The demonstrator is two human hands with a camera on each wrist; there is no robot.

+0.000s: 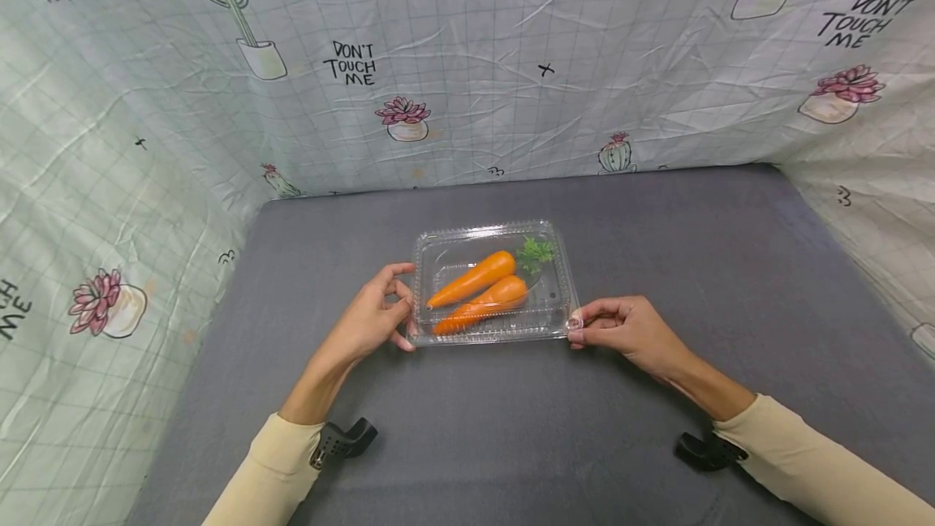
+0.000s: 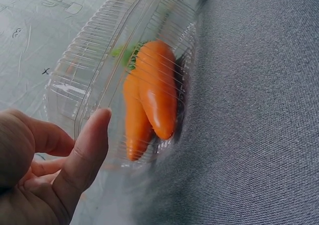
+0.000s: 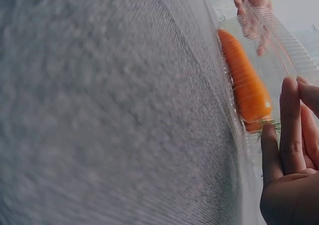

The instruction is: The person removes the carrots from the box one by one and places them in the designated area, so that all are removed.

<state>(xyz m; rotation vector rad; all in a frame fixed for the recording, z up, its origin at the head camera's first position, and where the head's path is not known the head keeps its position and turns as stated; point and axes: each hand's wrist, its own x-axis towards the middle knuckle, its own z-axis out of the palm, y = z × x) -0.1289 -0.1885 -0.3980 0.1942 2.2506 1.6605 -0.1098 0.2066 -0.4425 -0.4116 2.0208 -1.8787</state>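
Gently hold the light, bendy-looking box (image 1: pixel 544 305) by its sides, pinched in right hand (image 1: pixel 626 329) and, apparently, left hand (image 1: pixel 376 313).

A: Where's the left hand (image 1: pixel 374 313)?
B: At the left edge of the box (image 1: pixel 482 230), thumb (image 2: pixel 89 145) and fingers (image 2: pixel 52 138) gripping it near the front corner.
A: And the right hand (image 1: pixel 624 327)?
B: At the box's front right corner, fingertips (image 3: pixel 290 88) pinching it.
A: And the left arm (image 1: pixel 281 457) and right arm (image 1: pixel 803 453)?
B: Both lie on the near side of the box, well apart, slanting inward towards it.
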